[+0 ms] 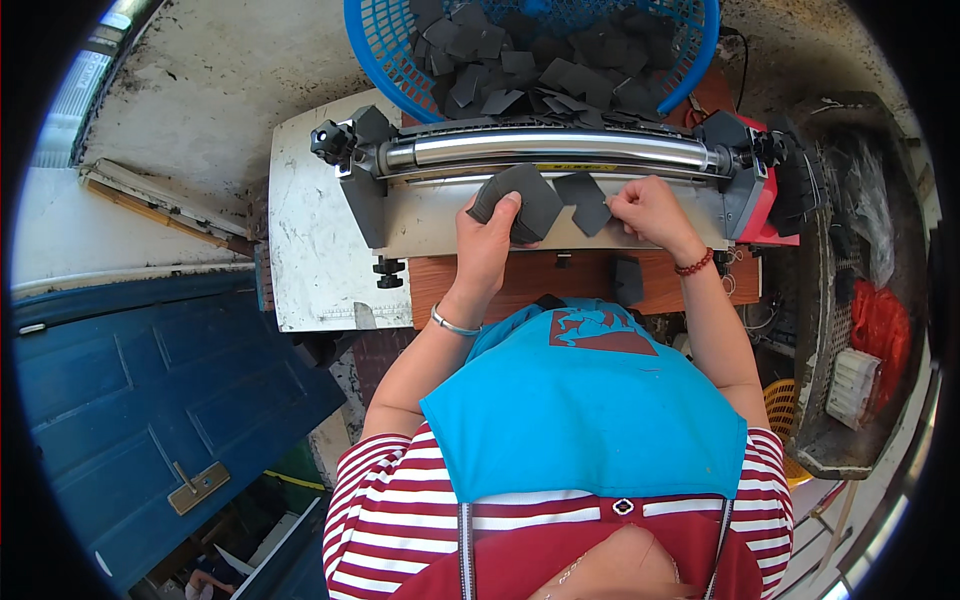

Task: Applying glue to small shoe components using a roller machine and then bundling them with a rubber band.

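Nearest was a turquoise apron (590, 410), which hid part of the front edge of the brown wooden bench (470, 293). Two forearms went forward past it, the left with one silver bangle (455, 322), the right with one red bead bracelet (694, 262). Toward the right front corner of the bench there was one dark block (627, 280), partly in shadow, and its kind was hard to make out.

The left hand (485, 245) was turned inward and gripped one stack of dark grey squares (530, 205), with the thumb pressed on the upper face and the other fingers mostly hidden under it. The squares in it could not be counted. The right hand (655, 212) had its knuckles up and its fingers closely bent, with the tips at the right side of one loose dark square (583, 203); I could not tell whether they pinched it. Both stack and loose square were above the pale metal plate (440, 225) of the machine, the loose one just right of the stack.

Behind the hands, one large shiny steel roller (560, 150) ran across between two grey end brackets. At the far edge of the bench was one blue plastic basket (365, 50), its top cut off, holding many dark squares, overlapping and too many to count.
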{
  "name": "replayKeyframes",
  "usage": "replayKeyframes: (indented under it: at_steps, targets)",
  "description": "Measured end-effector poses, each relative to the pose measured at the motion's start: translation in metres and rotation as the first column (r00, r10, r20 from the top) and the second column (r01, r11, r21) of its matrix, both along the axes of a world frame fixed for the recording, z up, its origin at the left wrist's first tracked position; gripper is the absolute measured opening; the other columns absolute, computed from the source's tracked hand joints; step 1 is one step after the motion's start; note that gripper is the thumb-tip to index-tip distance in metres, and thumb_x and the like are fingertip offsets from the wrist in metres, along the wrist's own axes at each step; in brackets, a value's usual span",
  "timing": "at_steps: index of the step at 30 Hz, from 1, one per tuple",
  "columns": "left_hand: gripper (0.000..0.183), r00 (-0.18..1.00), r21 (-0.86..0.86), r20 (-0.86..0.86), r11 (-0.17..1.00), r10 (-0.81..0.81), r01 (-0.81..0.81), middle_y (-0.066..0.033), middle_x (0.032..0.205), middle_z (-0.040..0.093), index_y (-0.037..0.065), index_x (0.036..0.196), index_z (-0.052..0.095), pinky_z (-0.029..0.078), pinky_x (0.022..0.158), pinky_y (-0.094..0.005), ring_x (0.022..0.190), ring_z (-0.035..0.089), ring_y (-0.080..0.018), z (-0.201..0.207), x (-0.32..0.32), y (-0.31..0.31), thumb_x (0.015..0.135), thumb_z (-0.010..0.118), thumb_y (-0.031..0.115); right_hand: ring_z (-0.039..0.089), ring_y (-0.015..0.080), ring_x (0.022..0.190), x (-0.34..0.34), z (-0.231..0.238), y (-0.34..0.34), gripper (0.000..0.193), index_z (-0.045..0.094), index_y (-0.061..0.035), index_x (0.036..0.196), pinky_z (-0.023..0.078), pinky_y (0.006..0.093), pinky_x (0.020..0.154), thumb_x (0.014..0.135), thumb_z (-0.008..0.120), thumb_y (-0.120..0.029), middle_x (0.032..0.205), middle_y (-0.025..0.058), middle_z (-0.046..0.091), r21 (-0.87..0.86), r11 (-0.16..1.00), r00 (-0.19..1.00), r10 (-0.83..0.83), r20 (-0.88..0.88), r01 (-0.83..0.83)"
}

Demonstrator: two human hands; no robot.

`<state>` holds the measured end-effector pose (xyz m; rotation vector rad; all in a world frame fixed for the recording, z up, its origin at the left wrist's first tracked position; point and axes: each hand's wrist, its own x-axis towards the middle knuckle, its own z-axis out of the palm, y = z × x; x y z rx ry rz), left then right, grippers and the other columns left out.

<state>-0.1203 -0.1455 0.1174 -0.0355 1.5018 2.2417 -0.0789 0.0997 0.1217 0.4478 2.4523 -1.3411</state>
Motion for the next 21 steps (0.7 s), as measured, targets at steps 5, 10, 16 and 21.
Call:
replayKeyframes:
  at_steps: [5,10,16,21]
  targets:
    - [0.024,0.997,0.025,0.048,0.998,-0.061,0.060,-0.0084,0.095,0.068,0.001,0.112,0.061,0.059,0.057,-0.0283,0.077,0.068,-0.0148,-0.002,0.001,0.010,0.094,0.055,0.016,0.049,0.0059,0.045,-0.008,0.003,-0.021,0.035,0.064,-0.0016,0.073,0.039,0.0233,0.043,0.090,0.064,-0.032,0.055,0.0002,0.058,-0.150,0.984,0.982,-0.121,-0.148,0.098]
    - [0.025,0.994,0.063,0.059,0.994,-0.088,0.084,-0.0083,0.097,0.067,0.001,0.114,0.060,0.058,0.057,-0.0286,0.078,0.068,-0.0146,0.002,0.000,0.013,0.095,0.053,0.015,0.043,0.0011,0.046,0.002,0.011,-0.039,0.030,0.064,-0.0058,0.075,0.032,0.0186,0.041,0.092,0.065,-0.030,0.057,-0.0034,0.056,-0.256,0.965,0.980,0.009,-0.197,-0.060]
    - [0.025,0.996,0.066,0.052,0.996,-0.068,0.065,-0.0086,0.098,0.067,0.001,0.114,0.060,0.059,0.057,-0.0286,0.078,0.068,-0.0151,0.003,-0.001,0.004,0.095,0.052,0.016,0.048,0.0036,0.045,0.000,0.007,-0.013,0.030,0.061,-0.0052,0.067,0.036,0.0183,0.041,0.090,0.066,-0.024,0.056,-0.0001,0.057,-0.388,0.921,0.999,0.037,0.033,-0.022]
    - [0.024,0.998,0.019,0.035,0.998,-0.052,0.052,-0.0085,0.096,0.067,0.001,0.112,0.060,0.059,0.057,-0.0286,0.078,0.068,-0.0153,-0.001,-0.001,0.005,0.095,0.053,0.016,0.049,0.0053,0.044,-0.011,0.011,-0.002,0.035,0.060,-0.0045,0.062,0.038,0.0199,0.042,0.090,0.066,-0.025,0.053,0.0005,0.057,-0.053,0.998,0.998,0.037,0.052,-0.034]
